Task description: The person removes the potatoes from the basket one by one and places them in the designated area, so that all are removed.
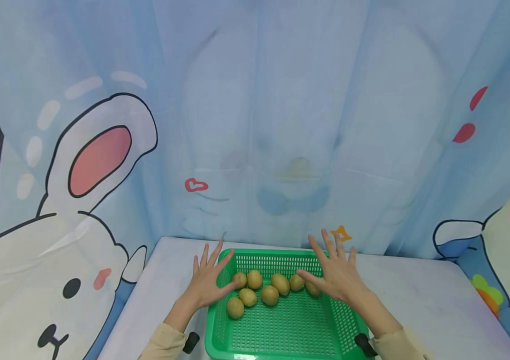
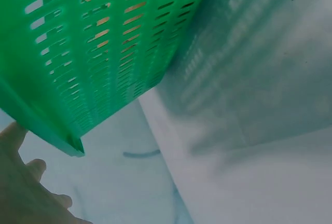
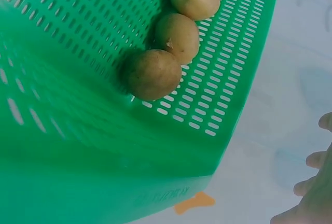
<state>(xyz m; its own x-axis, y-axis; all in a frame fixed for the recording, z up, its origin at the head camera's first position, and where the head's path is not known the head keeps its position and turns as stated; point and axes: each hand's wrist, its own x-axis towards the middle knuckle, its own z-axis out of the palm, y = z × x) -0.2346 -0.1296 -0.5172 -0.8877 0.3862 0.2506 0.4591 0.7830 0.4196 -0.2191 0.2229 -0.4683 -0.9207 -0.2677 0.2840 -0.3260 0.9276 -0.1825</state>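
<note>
1. Nearest the head camera, two beige sleeves [image 1: 164, 342] are reaching forward from the bottom edge, one on either side of a green slotted plastic basket [image 1: 282, 327].
2. Seven or so small brown potatoes [image 1: 270, 295] are lying in the basket's far half, strung in a loose band from left to right, directly between the two hands.
3. Left hand [image 1: 207, 280] is spreading flat over the basket's far left corner, fingers straight and fanned, thumb pointing toward the leftmost potato [image 1: 238, 280]; it is gripping nothing.
4. Right hand [image 1: 333, 272] is hovering over the far right rim, fingers equally splayed, thumb reaching toward the rightmost potatoes [image 1: 304, 285]; it too is holding nothing.
5. Both hands are sitting about equally near the potatoes, which lie inward from each palm.
6. Only the basket's low walls are standing between fingers and potatoes.
7. Pale tabletop [image 1: 417, 300] is carrying the basket, and a blue cartoon-rabbit curtain [image 1: 255, 125] is hanging close behind.
</note>
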